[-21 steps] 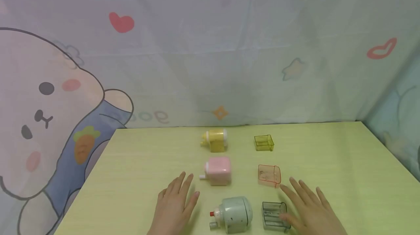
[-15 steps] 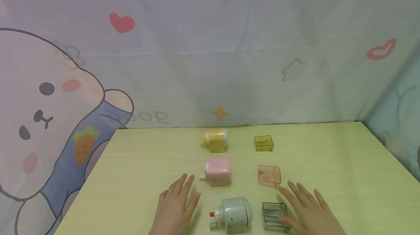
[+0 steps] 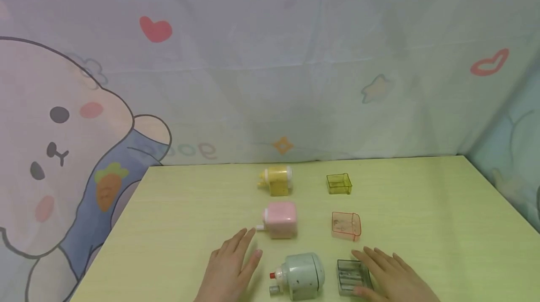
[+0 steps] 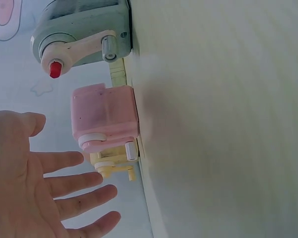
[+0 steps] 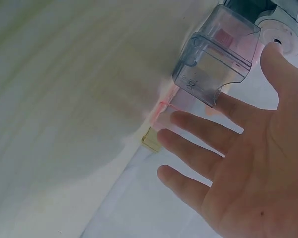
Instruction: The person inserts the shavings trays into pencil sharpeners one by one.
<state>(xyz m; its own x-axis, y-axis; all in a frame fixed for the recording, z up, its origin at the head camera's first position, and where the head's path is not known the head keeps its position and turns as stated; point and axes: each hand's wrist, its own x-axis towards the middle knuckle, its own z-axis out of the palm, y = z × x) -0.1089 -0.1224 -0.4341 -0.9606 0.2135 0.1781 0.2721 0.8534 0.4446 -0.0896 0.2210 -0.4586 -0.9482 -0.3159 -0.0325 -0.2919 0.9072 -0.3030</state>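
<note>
Left hand [image 3: 228, 269]: reaches in from the lower edge, left of centre, back upward, fingertips aimed away from the person and slightly right.
Left fingers [image 4: 75, 186]: nearly straight, with gaps between them.
Left thumb [image 3: 251, 263]: held apart from the fingers, on the inner side.
Left palm [image 4: 12, 193]: in view of its wrist camera.
Right hand [image 3: 394, 276]: reaches in from the lower edge, right of centre, back upward, fingertips slanting forward and left.
Right fingers [image 5: 191, 151]: extended, relaxed, parted.
Right thumb [image 5: 275, 67]: well apart from the fingers.
Right palm [image 5: 260, 171]: in view of its wrist camera.
</note>
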